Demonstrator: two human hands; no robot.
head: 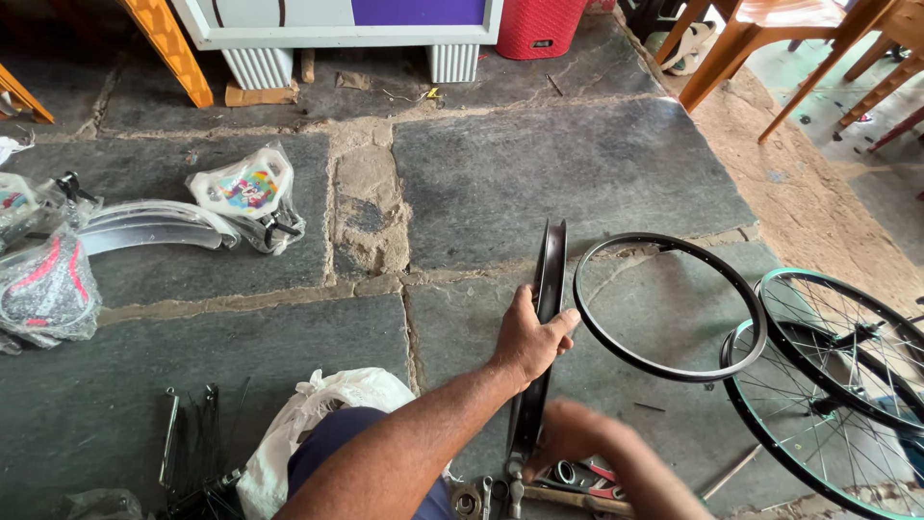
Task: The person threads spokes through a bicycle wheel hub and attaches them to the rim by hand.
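I count 2 bare black rims and 2 spoked wheels (847, 385) on the stone floor (558, 164). One rim (545, 318) stands upright on edge; my left hand (531, 337) wraps its top, fingers curled over. 2nd rim (669, 306) lies flat just right. Right hand (577, 433) low by rim base, blurred, can't tell grip.

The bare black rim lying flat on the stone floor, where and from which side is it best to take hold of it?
Probably the near-left arc of the flat black rim, beside the left hand. Come from above with fingers hooked through the open, spokeless middle. Its right side lies against the spoked wheels, so that side is crowded.
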